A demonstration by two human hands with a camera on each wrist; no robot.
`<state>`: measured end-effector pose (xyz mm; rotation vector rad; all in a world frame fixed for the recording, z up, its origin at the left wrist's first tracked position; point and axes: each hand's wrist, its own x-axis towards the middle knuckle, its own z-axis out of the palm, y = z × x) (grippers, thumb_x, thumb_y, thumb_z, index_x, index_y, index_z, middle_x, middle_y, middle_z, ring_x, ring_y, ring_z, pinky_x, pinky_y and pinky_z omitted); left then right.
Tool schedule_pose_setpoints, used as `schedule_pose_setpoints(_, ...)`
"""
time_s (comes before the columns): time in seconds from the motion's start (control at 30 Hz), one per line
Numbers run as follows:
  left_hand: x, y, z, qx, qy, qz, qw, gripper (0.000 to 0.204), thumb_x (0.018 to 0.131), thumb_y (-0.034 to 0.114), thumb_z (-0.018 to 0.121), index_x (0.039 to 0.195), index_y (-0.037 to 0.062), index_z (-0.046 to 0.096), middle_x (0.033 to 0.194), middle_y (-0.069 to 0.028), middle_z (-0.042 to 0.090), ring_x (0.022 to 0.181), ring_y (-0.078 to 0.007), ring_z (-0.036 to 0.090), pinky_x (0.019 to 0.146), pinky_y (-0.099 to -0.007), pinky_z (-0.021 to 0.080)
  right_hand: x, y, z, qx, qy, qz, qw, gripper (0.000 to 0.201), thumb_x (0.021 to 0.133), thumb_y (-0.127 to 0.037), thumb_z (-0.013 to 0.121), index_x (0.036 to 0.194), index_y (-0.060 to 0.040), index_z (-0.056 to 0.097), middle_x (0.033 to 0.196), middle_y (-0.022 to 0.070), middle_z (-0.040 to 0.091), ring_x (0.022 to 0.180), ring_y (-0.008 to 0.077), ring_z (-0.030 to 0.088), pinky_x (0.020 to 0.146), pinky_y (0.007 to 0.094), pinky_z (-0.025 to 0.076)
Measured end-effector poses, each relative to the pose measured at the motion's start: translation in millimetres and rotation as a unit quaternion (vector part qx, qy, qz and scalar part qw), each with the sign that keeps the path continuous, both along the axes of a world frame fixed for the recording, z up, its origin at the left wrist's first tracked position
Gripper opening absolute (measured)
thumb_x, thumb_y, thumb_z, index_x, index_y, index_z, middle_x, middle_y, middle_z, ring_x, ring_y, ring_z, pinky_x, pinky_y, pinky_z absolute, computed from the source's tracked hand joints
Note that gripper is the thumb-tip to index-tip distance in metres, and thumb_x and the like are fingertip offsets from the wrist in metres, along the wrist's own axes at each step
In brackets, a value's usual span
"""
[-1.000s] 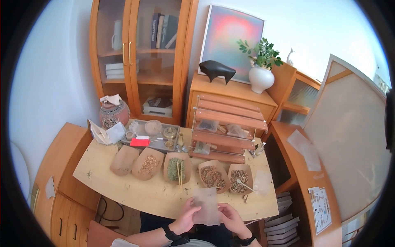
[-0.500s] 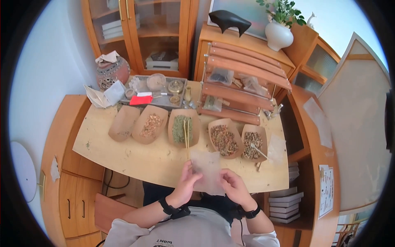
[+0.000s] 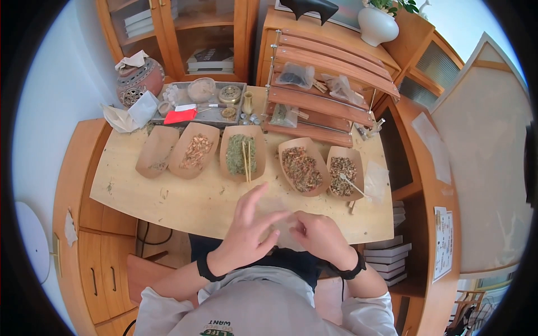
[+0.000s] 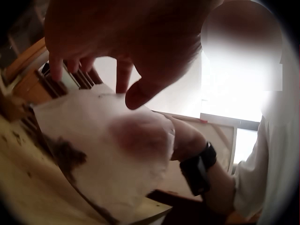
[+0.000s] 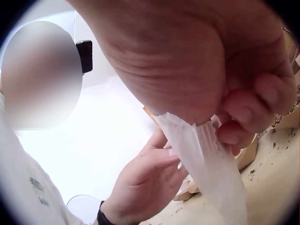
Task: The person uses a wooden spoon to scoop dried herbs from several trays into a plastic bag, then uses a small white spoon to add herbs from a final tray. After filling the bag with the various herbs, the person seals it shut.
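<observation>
A translucent white paper bag (image 5: 201,164) with a serrated edge hangs from my right hand (image 3: 322,232), which pinches it near that edge. A dark clump (image 4: 70,154) shows at one side of the bag in the left wrist view. My left hand (image 3: 244,229) is held beside the bag, fingers spread and apart from each other. In the left wrist view its thumb and fingertips are right at the bag's top edge. Both hands are over the table's front edge, nearer to me than the paper trays. From the head, the bag is pale and partly hidden by the hands.
Several brown paper trays line the table (image 3: 185,207): chips (image 3: 197,151), green dried leaves (image 3: 238,148) with two thin sticks (image 3: 247,162), and mixed herbs (image 3: 302,171). A small white spoon (image 3: 353,183) lies in the rightmost. Behind stand a wooden rack (image 3: 330,56) and grey tray (image 3: 217,120).
My left hand has let go of the paper bag and spread its fingers, while the right hand keeps its pinch. The bag has turned and shows less from above. The head view has tilted down.
</observation>
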<state>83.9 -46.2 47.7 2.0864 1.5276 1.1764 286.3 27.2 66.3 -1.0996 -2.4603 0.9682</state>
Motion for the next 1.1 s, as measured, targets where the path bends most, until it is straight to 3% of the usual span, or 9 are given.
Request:
schedule_pose_setpoints(0.13, -12.3, 1.5, 3.5, 0.019, 0.121, -0.019, 0.992, 0.013, 0.076, 0.012, 0.067, 0.087, 0.0052, 0.065, 0.140, -0.0197, 0.044, 0.131, -0.0407, 0.041, 0.108, -0.0488, 0.036, -6.6, 5.6, -2.8, 0.022, -0.022, 0.010, 0.999, 0.019, 0.082, -0.012, 0.063, 0.099, -0.0040, 0.067, 0.069, 0.0121, 0.066, 0.065, 0.0317, 0.065, 0.062, 0.0398, 0.051)
schedule_pose_setpoints(0.23, -22.4, -2.9, 13.5, 0.001, 0.152, -0.049, 0.987, 0.008, 0.077, 0.012, 0.064, 0.080, 0.0048, 0.061, 0.135, -0.0191, 0.049, 0.126, -0.0398, 0.046, 0.103, -0.0485, 0.040, -8.5, 13.0, -6.4, -0.021, -0.024, 0.007, 0.999, 0.021, 0.083, -0.014, 0.065, 0.102, -0.0042, 0.068, 0.070, 0.0115, 0.065, 0.064, 0.0272, 0.065, 0.062, 0.0371, 0.050)
schedule_pose_setpoints(0.37, -28.7, -10.1, 12.7, -0.009, 0.125, -0.023, 0.992, 0.008, 0.077, 0.011, 0.062, 0.083, 0.0057, 0.060, 0.131, -0.0161, 0.052, 0.112, -0.0363, 0.055, 0.092, -0.0457, 0.046, -17.1, 26.1, -11.9, -0.160, 0.010, 0.039, 0.986, 0.027, 0.088, -0.023, 0.068, 0.107, -0.0043, 0.068, 0.075, 0.0089, 0.066, 0.066, 0.0185, 0.062, 0.062, 0.0327, 0.049)
schedule_pose_setpoints(0.47, -35.9, -16.4, 5.7, -0.018, 0.128, -0.005, 0.992, 0.009, 0.078, 0.011, 0.061, 0.086, 0.0060, 0.060, 0.129, -0.0137, 0.054, 0.103, -0.0336, 0.058, 0.086, -0.0436, 0.049, -33.5, 44.6, -27.7, -0.205, 0.091, 0.037, 0.974, 0.037, 0.090, -0.036, 0.067, 0.104, -0.0015, 0.068, 0.074, 0.0124, 0.066, 0.070, 0.0242, 0.067, 0.063, 0.0370, 0.050)
schedule_pose_setpoints(0.57, -41.0, -21.2, 0.7, -0.019, 0.131, 0.004, 0.991, 0.010, 0.079, 0.011, 0.061, 0.088, 0.0060, 0.060, 0.128, -0.0124, 0.054, 0.100, -0.0318, 0.060, 0.084, -0.0424, 0.050, -65.0, 57.9, -14.6, -0.072, 0.032, -0.018, 0.997, 0.043, 0.089, -0.042, 0.067, 0.104, -0.0015, 0.068, 0.078, 0.0136, 0.069, 0.075, 0.0292, 0.069, 0.067, 0.0385, 0.053)
schedule_pose_setpoints(0.67, -42.3, -24.9, -2.9, -0.029, 0.124, 0.011, 0.992, 0.010, 0.080, 0.011, 0.061, 0.088, 0.0058, 0.060, 0.127, -0.0125, 0.055, 0.101, -0.0307, 0.060, 0.082, -0.0413, 0.050, -99.5, 67.1, -22.7, 0.015, -0.049, -0.012, 0.999, 0.042, 0.088, -0.041, 0.067, 0.103, -0.0014, 0.067, 0.087, 0.0158, 0.070, 0.077, 0.0313, 0.069, 0.068, 0.0392, 0.053)
schedule_pose_setpoints(0.77, -43.0, -27.8, -4.0, -0.046, 0.116, 0.019, 0.992, 0.010, 0.081, 0.011, 0.061, 0.089, 0.0055, 0.061, 0.126, -0.0126, 0.056, 0.101, -0.0299, 0.061, 0.081, -0.0402, 0.051, -128.4, 72.0, -24.1, 0.056, -0.135, -0.009, 0.989, 0.041, 0.086, -0.036, 0.068, 0.107, -0.0012, 0.063, 0.090, 0.0203, 0.070, 0.083, 0.0394, 0.069, 0.073, 0.0459, 0.054)
schedule_pose_setpoints(0.97, -43.7, -25.8, -6.8, -0.017, 0.104, 0.008, 0.994, 0.008, 0.083, 0.011, 0.061, 0.089, 0.0057, 0.062, 0.124, -0.0128, 0.057, 0.102, -0.0304, 0.061, 0.081, -0.0402, 0.052, -137.3, 82.9, -38.4, 0.104, -0.130, -0.012, 0.986, 0.052, 0.084, -0.032, 0.069, 0.123, -0.0016, 0.052, 0.082, 0.0230, 0.069, 0.081, 0.0399, 0.069, 0.075, 0.0484, 0.055)
schedule_pose_setpoints(1.1, -42.4, -23.5, -10.2, -0.008, 0.098, -0.001, 0.995, 0.008, 0.084, 0.011, 0.061, 0.090, 0.0061, 0.061, 0.123, -0.0129, 0.057, 0.102, -0.0311, 0.060, 0.082, -0.0406, 0.051, -133.5, 83.7, -33.3, 0.110, -0.131, -0.018, 0.985, 0.051, 0.083, -0.031, 0.069, 0.121, -0.0015, 0.052, 0.082, 0.0213, 0.070, 0.078, 0.0401, 0.069, 0.071, 0.0479, 0.056)
